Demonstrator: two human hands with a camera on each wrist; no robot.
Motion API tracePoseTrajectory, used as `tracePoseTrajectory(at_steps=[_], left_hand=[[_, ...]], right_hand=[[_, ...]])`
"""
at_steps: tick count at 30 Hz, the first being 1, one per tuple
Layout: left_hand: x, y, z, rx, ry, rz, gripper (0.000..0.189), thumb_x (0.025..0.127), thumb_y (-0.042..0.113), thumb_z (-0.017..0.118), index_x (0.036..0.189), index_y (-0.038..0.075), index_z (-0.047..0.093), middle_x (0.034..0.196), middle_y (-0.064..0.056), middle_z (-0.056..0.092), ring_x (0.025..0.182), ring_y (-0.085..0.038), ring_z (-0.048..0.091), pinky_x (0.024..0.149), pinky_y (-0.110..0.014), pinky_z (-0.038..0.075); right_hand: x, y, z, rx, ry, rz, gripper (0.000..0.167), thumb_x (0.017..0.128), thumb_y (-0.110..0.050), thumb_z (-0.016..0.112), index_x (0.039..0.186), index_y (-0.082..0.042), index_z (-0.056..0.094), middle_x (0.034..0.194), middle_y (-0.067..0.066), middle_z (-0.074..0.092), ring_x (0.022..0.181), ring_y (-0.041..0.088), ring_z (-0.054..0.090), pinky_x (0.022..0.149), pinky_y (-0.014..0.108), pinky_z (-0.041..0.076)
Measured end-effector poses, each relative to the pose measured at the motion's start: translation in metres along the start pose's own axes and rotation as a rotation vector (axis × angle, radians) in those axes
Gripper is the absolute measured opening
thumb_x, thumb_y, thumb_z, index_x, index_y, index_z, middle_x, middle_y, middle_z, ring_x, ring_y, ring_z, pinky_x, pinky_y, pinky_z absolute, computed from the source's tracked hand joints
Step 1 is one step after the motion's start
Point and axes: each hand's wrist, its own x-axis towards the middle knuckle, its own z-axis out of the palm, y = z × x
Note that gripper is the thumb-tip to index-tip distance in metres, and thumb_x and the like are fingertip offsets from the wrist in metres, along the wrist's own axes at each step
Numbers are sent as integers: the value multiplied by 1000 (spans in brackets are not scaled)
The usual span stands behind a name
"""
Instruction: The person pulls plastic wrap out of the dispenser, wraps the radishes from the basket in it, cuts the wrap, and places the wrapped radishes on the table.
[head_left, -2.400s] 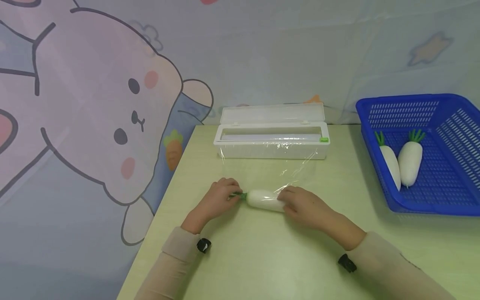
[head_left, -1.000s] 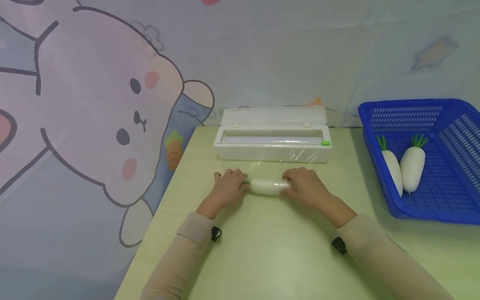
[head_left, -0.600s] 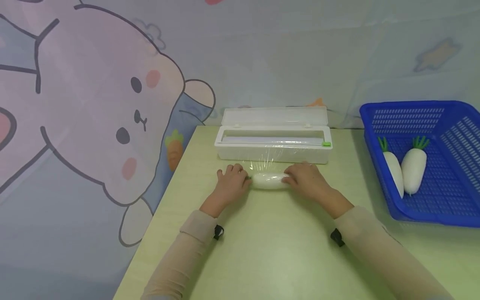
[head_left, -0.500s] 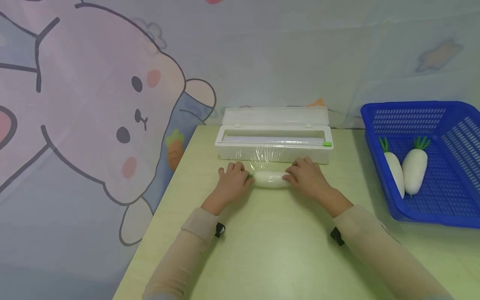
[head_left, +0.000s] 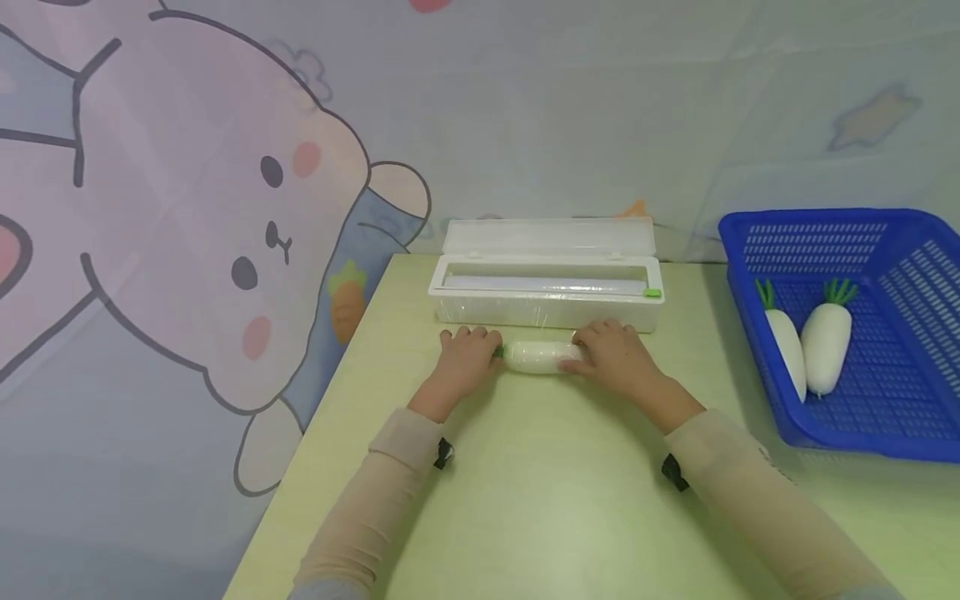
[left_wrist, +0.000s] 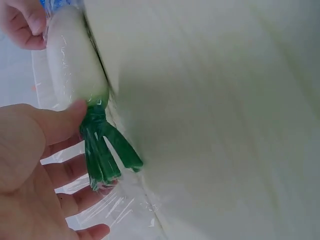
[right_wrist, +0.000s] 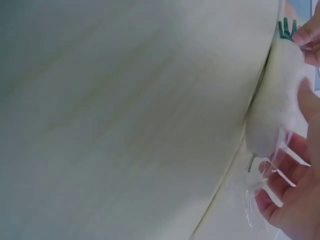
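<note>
A white radish [head_left: 531, 357], wrapped in clear cling film [left_wrist: 117, 205], lies crosswise on the table just in front of the white cling film box [head_left: 480, 312]. At its leafy end, my left hand [head_left: 467, 362] pinches it, thumb where the green leaves [left_wrist: 102, 142] meet the body and fingers behind them. My right hand [head_left: 619, 358] grips the other end; in the right wrist view its thumb lies along the body and its fingers curl near the thin root tip [right_wrist: 251, 163]. Loose film bunches around those fingers.
The box's lid [head_left: 547, 237] is raised, showing the film roll [head_left: 540, 283] inside and a green slider [head_left: 652, 292] at the right. A blue basket [head_left: 802, 429] at right holds two unwrapped radishes [head_left: 826, 346]. A cartoon cloth [head_left: 585, 125] hangs behind the table [head_left: 555, 500].
Both hands have moved the radish forward, from mid-table to close before the box. The film stretched between box and radish has shortened, and the radish has turned over in it.
</note>
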Motion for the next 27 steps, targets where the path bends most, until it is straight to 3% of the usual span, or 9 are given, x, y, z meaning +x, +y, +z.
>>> tracePoseTrajectory(at_steps=[5,10,14,17,20,24,27], left_hand=[[5,2,1,-33,-6,-35,32,98,32,55,121,12,64,123,-8,55,113,-31,49,97,-59,34],[11,7,-1,11,-44,-48,32,101,33,50,119,12,66,122,-7,50,115,-28,42,96,-58,34],[18,12,-1,72,12,-33,29,101,28,50,118,10,65,115,-8,62,112,-29,54,95,-59,36],[23,14,1,65,107,-43,23,100,22,51,103,8,68,100,-10,69,99,-29,63,89,-54,41],[27,14,2,9,163,-83,28,98,19,52,76,8,64,85,-10,69,86,-29,65,82,-50,42],[30,14,2,-53,170,-125,40,98,18,49,59,9,52,78,-9,65,82,-28,62,82,-50,40],[31,15,1,-17,128,-124,43,99,24,45,61,8,57,80,-10,66,85,-28,62,85,-53,39]], right_hand=[[1,7,3,-18,-2,-15,46,85,-36,72,117,-3,66,111,14,60,105,35,51,83,50,42],[5,10,1,11,-23,26,41,87,-32,71,113,-1,63,106,14,63,101,33,55,82,49,41],[7,13,-1,46,-23,64,37,87,-31,72,107,-2,63,101,12,66,95,32,59,80,48,41],[8,15,-1,52,-12,69,34,88,-28,71,107,-1,65,103,14,67,97,33,60,82,48,43],[8,15,0,38,7,62,33,89,-28,70,106,0,67,103,15,66,98,34,60,84,50,44],[8,13,2,23,32,56,33,90,-28,69,104,1,69,103,15,61,97,33,58,81,51,43],[8,12,2,16,25,51,32,92,-27,67,107,0,69,103,14,59,96,32,57,78,50,43]])
